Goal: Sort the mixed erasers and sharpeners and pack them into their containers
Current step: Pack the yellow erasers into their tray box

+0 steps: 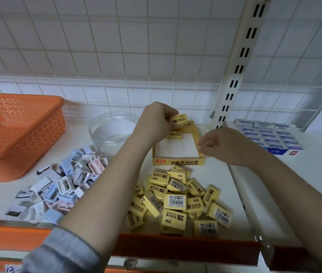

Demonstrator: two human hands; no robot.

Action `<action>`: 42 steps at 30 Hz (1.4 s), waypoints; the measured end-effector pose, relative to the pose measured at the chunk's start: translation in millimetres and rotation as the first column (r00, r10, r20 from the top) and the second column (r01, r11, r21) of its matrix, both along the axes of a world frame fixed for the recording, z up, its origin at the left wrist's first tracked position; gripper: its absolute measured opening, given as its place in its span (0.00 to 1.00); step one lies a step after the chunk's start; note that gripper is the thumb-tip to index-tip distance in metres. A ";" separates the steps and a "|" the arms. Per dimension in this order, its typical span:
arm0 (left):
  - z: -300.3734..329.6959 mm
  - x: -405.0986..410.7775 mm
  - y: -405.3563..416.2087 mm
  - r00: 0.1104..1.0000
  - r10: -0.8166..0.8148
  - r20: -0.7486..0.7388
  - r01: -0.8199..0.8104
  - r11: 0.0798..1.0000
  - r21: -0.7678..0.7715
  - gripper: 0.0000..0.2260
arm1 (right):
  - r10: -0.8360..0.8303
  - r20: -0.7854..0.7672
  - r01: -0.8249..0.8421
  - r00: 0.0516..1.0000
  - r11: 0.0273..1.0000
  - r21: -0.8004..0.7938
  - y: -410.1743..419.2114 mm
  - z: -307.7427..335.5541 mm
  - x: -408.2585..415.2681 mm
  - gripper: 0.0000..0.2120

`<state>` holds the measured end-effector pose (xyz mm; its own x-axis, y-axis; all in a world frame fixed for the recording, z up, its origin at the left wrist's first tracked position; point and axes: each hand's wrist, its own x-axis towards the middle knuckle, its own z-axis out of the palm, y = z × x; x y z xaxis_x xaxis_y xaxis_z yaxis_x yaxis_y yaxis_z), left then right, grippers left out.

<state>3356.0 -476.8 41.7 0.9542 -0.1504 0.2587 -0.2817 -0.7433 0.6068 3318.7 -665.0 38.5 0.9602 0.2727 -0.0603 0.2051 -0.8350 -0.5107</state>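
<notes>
Erasers (178,201): a loose yellow pile is heaped on the white shelf (241,192), front centre. "2B" and "ERASER" are printed on the sleeves with Chinese characters; barcode stickers are seen on several.

Orange basket (18,133): perforated plastic, placed far left on the shelf, tilted toward the camera.

Blue-and-white boxes (270,134): a packed tray of them is set at the right, behind the slotted upright. Barcodes are visible; the text is too small to be read.

Yellow eraser box (178,161): an open carton, placed just behind the eraser pile. "2B" plus Chinese characters are printed on its front wall, beside a red logo patch. The white floor is mostly bare; a few erasers are stacked at the far end.

Sharpeners (61,184): a pile in white, blue and pink, left of the eraser pile, in front of the basket.

Clear round tub (109,133): set behind the sharpeners, left of the carton.

Left hand (156,123): held over the carton's far end; one yellow eraser (180,120) marked "2B" is pinched in its fingertips.

Right hand (223,144): held at the carton's right wall, fingers curled inward. Whether anything is gripped cannot be told.

A paper tag reading "12" is partly visible at the bottom left edge.
</notes>
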 end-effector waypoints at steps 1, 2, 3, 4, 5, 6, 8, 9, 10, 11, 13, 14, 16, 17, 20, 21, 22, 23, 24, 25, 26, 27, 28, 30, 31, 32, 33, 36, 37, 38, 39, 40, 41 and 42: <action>-4.9 8.7 -3.5 1.000 0.005 -0.016 -0.005 1.000 0.013 0.06 | 0.002 -0.012 -0.002 1.000 1.000 0.008 -4.4 1.0 -10.7 0.09; -9.8 16.7 -6.4 0.999 0.018 -0.032 -0.018 1.000 0.021 0.08 | 0.001 -0.016 0.000 1.000 1.000 0.024 -8.4 0.9 -20.9 0.10; -13.9 23.7 -8.6 0.998 0.034 -0.051 -0.032 0.999 0.036 0.12 | -0.002 -0.019 0.003 1.000 0.999 0.044 -12.0 0.0 -30.4 0.10; -17.8 29.8 -10.4 0.996 0.044 -0.072 -0.041 0.998 0.055 0.14 | -0.004 -0.027 0.006 1.000 0.998 0.065 -14.8 -1.6 -38.7 0.11; -21.8 34.9 -11.2 0.995 0.050 -0.089 -0.043 0.996 0.080 0.15 | 0.000 -0.040 0.004 0.999 0.997 0.082 -17.5 -3.8 -46.4 0.11; -25.5 39.0 -11.8 0.993 0.053 -0.108 -0.041 0.994 0.105 0.15 | 0.011 -0.064 -0.005 0.998 0.995 0.098 -20.0 -6.5 -53.1 0.11; -31.4 44.6 -13.0 0.991 0.055 -0.126 -0.034 0.986 0.161 0.15 | 0.064 -0.131 -0.044 0.989 0.988 0.150 -24.8 -12.0 -64.1 0.10; -33.7 46.0 -13.9 0.991 0.058 -0.124 -0.034 0.982 0.188 0.15 | 0.096 -0.164 -0.065 0.982 0.981 0.184 -26.9 -14.2 -68.8 0.09; -35.6 47.0 -14.9 0.991 0.062 -0.120 -0.037 0.979 0.200 0.15 | 0.122 -0.189 -0.080 0.974 0.973 0.216 -28.9 -16.1 -73.3 0.10; -37.2 47.4 -16.2 0.991 0.068 -0.118 -0.043 0.979 0.201 0.15 | 0.137 -0.205 -0.085 0.969 0.966 0.242 -30.8 -17.7 -77.4 0.10; -39.6 48.6 -17.6 0.991 0.074 -0.113 -0.051 0.979 0.199 0.16 | 0.138 -0.211 -0.078 0.968 0.959 0.271 -34.5 -20.0 -84.0 0.11; -41.1 49.0 -17.5 0.991 0.075 -0.110 -0.051 0.978 0.204 0.16 | 0.130 -0.202 -0.072 0.971 0.960 0.269 -35.8 -20.9 -86.7 0.12; -43.2 49.7 -16.7 0.992 0.073 -0.102 -0.049 0.974 0.222 0.15 | 0.107 -0.173 -0.063 0.979 0.968 0.243 -37.1 -21.4 -92.0 0.13; -44.1 49.8 -16.0 0.992 0.075 -0.100 -0.051 0.973 0.223 0.15 | 0.103 -0.159 -0.065 0.982 0.971 0.230 -37.0 -21.1 -94.5 0.13; -46.8 49.3 -13.3 0.992 0.085 -0.095 -0.063 0.976 0.210 0.15 | 0.121 -0.142 -0.094 0.982 0.978 0.187 -33.9 -19.8 -100.5 0.13; -47.9 48.6 -12.5 0.992 0.084 -0.089 -0.064 0.976 0.209 0.14 | 0.129 -0.142 -0.102 0.981 0.978 0.181 -32.6 -20.1 -101.5 0.12; -48.8 48.1 -11.5 0.993 0.083 -0.082 -0.065 0.976 0.210 0.14 | 0.134 -0.142 -0.108 0.981 0.978 0.179 -31.6 -20.9 -102.1 0.13; -49.6 47.6 -10.6 0.993 0.084 -0.078 -0.065 0.975 0.213 0.14 | 0.136 -0.141 -0.111 0.981 0.979 0.171 -30.8 -22.0 -102.2 0.14; -50.1 46.7 -9.8 0.993 0.086 -0.077 -0.067 0.973 0.219 0.14 | 0.137 -0.139 -0.114 0.981 0.981 0.157 -30.1 -23.1 -102.3 0.15; -50.4 46.2 -8.9 0.993 0.090 -0.080 -0.070 0.972 0.226 0.14 | 0.136 -0.136 -0.116 0.981 0.983 0.142 -29.5 -23.9 -102.3 0.16; -50.7 45.8 -8.3 0.992 0.094 -0.081 -0.073 0.970 0.232 0.13 | 0.136 -0.132 -0.118 0.982 0.984 0.130 -28.9 -24.3 -102.4 0.16; -50.7 45.5 -7.7 0.992 0.097 -0.082 -0.075 0.969 0.234 0.13 | 0.137 -0.130 -0.122 0.982 0.985 0.119 -28.3 -24.3 -102.4 0.17; -50.4 45.1 -7.1 0.992 0.098 -0.082 -0.077 0.969 0.233 0.13 | 0.140 -0.128 -0.126 0.982 0.986 0.110 -27.7 -24.1 -102.5 0.17; -48.7 43.4 -6.7 0.992 0.098 -0.082 -0.076 0.968 0.238 0.13 | 0.145 -0.126 -0.132 0.981 0.986 0.103 -26.5 -24.2 -102.1 0.16; -47.9 42.6 -6.7 0.992 0.099 -0.083 -0.076 0.968 0.240 0.13 | 0.144 -0.127 -0.131 0.981 0.986 0.104 -25.9 -24.8 -101.9 0.16; -47.0 41.7 -6.5 0.991 0.102 -0.088 -0.079 0.969 0.233 0.12 | 0.141 -0.127 -0.128 0.982 0.986 0.106 -25.4 -25.7 -101.7 0.16; -45.8 40.5 -6.6 0.990 0.104 -0.095 -0.081 0.972 0.219 0.12 | 0.136 -0.124 -0.123 0.983 0.987 0.105 -25.0 -26.7 -101.4 0.16; -40.6 33.9 -7.4 0.991 0.094 -0.091 -0.075 0.977 0.198 0.10 | 0.120 -0.120 -0.106 0.985 0.988 0.116 -25.1 -29.0 -101.0 0.16; -38.3 30.6 -7.6 0.993 0.084 -0.086 -0.066 0.978 0.196 0.10 | 0.119 -0.127 -0.104 0.985 0.987 0.121 -25.1 -29.0 -101.3 0.16; -35.6 26.9 -7.6 0.994 0.069 -0.080 -0.053 0.980 0.192 0.10 | 0.119 -0.135 -0.102 0.984 0.987 0.126 -25.2 -28.6 -101.8 0.15; -32.4 22.6 -7.7 0.996 0.051 -0.074 -0.036 0.981 0.189 0.10 | 0.119 -0.141 -0.100 0.983 0.986 0.132 -25.2 -27.1 -102.6 0.14; -29.1 18.1 -7.4 0.997 0.029 -0.069 -0.016 0.982 0.190 0.10 | 0.116 -0.142 -0.096 0.983 0.985 0.140 -25.3 -25.5 -103.5 0.14; -26.1 13.2 -7.2 0.998 0.008 -0.065 0.005 0.981 0.193 0.11 | 0.111 -0.137 -0.090 0.984 0.985 0.148 -25.4 -23.4 -104.2 0.13; -22.8 8.3 -6.5 0.998 -0.012 -0.061 0.024 0.980 0.197 0.11 | 0.103 -0.124 -0.083 0.987 0.985 0.153 -25.8 -20.8 -104.7 0.12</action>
<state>3364.3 -483.4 19.0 0.9635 -0.2101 0.1658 -0.2642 -0.8453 0.4644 3214.0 -690.7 17.7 0.9165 0.3759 -0.1368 0.2013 -0.7290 -0.6542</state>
